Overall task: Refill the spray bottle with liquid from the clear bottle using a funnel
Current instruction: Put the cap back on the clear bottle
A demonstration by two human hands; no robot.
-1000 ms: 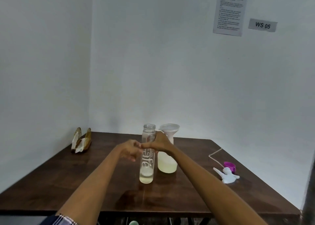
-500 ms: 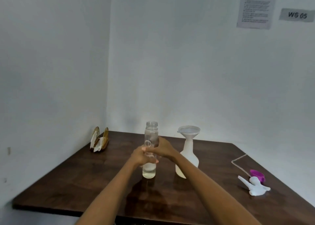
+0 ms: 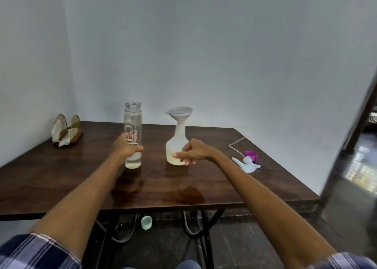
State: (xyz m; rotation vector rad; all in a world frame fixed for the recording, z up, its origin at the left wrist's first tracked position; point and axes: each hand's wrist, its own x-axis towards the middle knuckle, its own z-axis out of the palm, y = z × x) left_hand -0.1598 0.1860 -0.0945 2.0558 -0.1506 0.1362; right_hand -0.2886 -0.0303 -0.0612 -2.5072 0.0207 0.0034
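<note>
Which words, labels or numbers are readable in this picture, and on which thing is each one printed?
White lettering runs up the side of the clear bottle; large rounded letters show, but the left hand covers part and the rest is too blurred to read for sure.
Smaller print beside it: too small to read.
Spray bottle, funnel, table: no text visible.

Only print seen: pale lettering running vert. up the side of the clear bottle (image 3: 132, 134), big letters + a smaller line beside them. Too faint and partly covered by the left hand (image 3: 126, 146) to read for sure. Paper at top edge of wall is cut off, unreadable.
</note>
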